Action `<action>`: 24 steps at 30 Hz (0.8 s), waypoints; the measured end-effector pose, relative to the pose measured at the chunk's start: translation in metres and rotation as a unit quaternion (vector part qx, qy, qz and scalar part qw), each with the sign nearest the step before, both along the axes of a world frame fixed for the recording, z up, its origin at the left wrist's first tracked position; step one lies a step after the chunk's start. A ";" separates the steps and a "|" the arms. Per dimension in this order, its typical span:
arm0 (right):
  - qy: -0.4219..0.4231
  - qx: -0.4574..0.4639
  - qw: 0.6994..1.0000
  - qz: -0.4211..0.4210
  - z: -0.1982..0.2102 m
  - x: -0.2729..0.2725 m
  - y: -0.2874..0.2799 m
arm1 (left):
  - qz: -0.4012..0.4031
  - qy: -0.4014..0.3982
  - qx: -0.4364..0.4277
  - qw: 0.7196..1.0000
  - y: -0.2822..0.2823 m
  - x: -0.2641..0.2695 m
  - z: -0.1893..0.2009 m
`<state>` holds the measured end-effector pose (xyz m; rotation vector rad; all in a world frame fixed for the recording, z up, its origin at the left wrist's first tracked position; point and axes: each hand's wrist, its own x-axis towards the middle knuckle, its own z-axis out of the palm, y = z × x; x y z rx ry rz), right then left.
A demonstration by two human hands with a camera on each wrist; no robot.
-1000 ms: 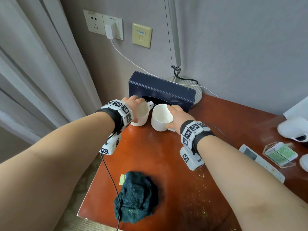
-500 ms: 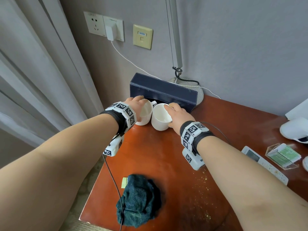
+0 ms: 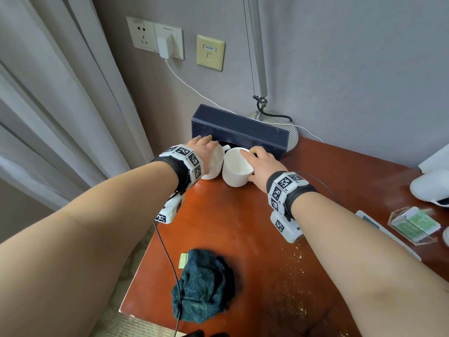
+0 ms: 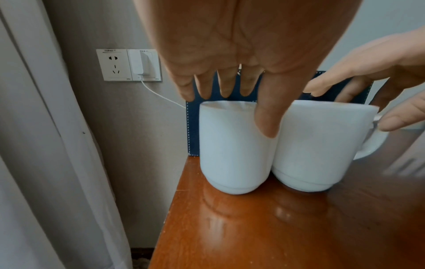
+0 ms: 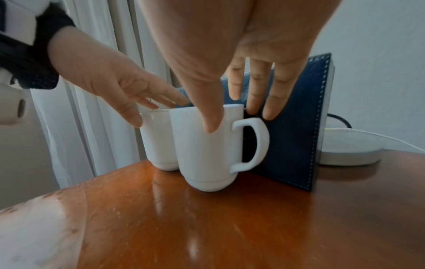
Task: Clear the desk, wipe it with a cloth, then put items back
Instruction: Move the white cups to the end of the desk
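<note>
Two white mugs stand side by side on the red-brown desk (image 3: 243, 227), right in front of a dark blue tissue box (image 3: 243, 132). My left hand (image 3: 204, 144) hovers over the left mug (image 3: 213, 164), fingers straight behind its rim and thumb lying along its side (image 4: 246, 112). My right hand (image 3: 257, 156) is over the right mug (image 3: 237, 171), fingers straight behind it and thumb against its front (image 5: 234, 116). That mug's handle (image 5: 253, 145) points right. A crumpled dark green cloth (image 3: 204, 290) lies near the desk's front left corner.
A lamp base (image 3: 292, 132) and pole (image 3: 257, 57) stand behind the box, with a white charger cable (image 3: 194, 88) running from the wall socket. A remote (image 3: 379, 227), an acrylic card holder (image 3: 415, 224) and a white appliance (image 3: 432, 188) sit at right. Curtain (image 3: 60, 105) hangs left. Yellowish specks (image 3: 296, 276) dot the desk.
Both hands moved the mugs back against the tissue box. The mugs now stand on the desk and the fingers have straightened off them.
</note>
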<state>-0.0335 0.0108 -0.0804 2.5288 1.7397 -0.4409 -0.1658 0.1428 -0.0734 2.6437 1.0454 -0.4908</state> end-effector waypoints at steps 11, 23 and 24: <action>-0.027 0.027 0.998 -0.053 0.046 0.026 -0.068 | -0.048 -0.127 0.001 0.991 -0.066 0.021 0.042; -0.047 0.044 0.982 -0.178 0.069 0.119 -0.229 | -0.173 -0.150 0.010 0.973 -0.214 0.149 0.059; -0.048 0.043 0.980 -0.187 0.070 0.131 -0.246 | -0.179 -0.146 0.007 0.973 -0.230 0.164 0.058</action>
